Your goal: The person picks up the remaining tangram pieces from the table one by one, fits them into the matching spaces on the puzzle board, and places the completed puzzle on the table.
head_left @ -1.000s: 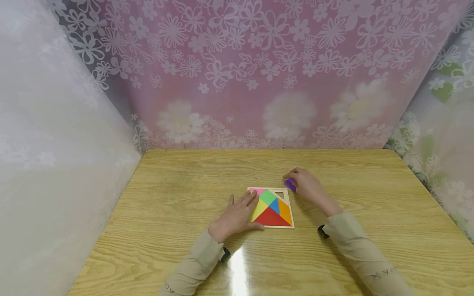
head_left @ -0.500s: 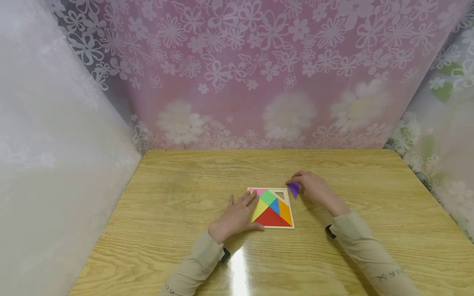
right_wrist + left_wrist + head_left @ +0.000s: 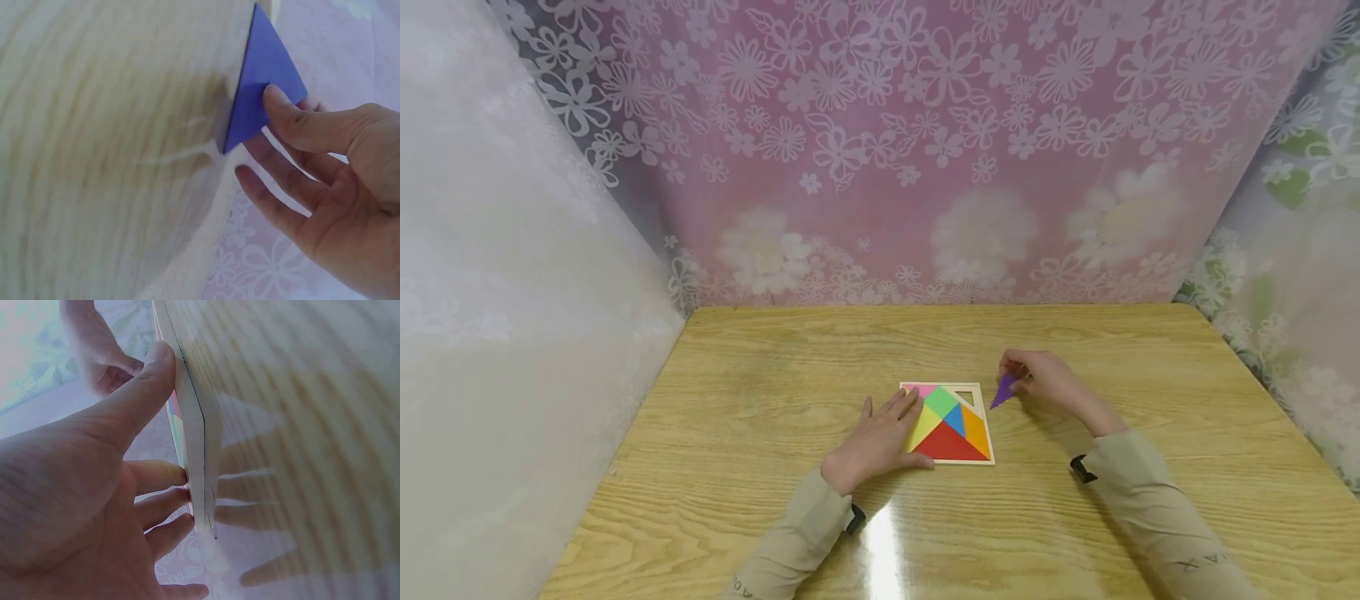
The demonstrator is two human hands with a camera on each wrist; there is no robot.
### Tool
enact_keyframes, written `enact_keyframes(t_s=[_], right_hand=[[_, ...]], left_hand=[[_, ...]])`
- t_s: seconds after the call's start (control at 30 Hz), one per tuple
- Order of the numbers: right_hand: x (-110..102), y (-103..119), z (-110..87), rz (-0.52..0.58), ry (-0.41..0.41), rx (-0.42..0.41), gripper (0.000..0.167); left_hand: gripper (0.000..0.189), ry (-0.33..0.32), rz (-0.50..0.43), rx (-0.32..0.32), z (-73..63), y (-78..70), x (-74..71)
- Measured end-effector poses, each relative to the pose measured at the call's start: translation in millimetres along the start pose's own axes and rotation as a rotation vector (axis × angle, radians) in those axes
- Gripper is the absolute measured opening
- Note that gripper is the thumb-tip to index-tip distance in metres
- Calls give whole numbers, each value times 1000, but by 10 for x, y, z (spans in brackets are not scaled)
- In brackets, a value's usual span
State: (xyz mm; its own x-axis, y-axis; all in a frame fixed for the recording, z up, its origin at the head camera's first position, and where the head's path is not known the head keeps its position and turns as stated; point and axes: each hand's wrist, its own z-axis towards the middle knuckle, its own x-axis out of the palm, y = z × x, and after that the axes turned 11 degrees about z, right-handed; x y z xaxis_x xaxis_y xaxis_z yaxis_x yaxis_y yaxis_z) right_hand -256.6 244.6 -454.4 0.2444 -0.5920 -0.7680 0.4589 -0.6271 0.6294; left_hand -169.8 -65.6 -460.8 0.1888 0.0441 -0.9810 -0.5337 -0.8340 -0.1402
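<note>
A square tangram board (image 3: 987,450) lies flat on the table, filled with red, yellow, green, pink, blue and orange pieces. A triangular gap (image 3: 966,398) shows at its far right corner. My left hand (image 3: 880,435) rests spread over the board's left side, fingertips on the pieces and thumb along the near edge; the left wrist view shows the fingers (image 3: 164,503) at the board's side. To the right of the board, my right hand (image 3: 1051,385) pinches a purple triangle piece (image 3: 264,75) between thumb and fingers, tilted on its edge with one corner pointing toward the board.
The wood-grain table (image 3: 760,375) stretches out around the board. Behind it hangs a pink flowered curtain (image 3: 865,167), with pale sheets (image 3: 512,333) on the sides. Light glares off the table (image 3: 883,550) near the front.
My right hand has shifted right and slightly nearer with the purple triangle, turning it from lying almost flat to tilted up. My left hand has stayed on the board.
</note>
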Motion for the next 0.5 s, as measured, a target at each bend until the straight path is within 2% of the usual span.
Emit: enact_keyframes(t_s=[0.23,0.5], right_hand=[[-109,-18,-55,50,14,9,19],[-44,96,-41,116,-44,67,22]], left_hand=[[97,-4,5,0,-7,-5,-8],[97,1,-4,-3,-9,-9,-13]])
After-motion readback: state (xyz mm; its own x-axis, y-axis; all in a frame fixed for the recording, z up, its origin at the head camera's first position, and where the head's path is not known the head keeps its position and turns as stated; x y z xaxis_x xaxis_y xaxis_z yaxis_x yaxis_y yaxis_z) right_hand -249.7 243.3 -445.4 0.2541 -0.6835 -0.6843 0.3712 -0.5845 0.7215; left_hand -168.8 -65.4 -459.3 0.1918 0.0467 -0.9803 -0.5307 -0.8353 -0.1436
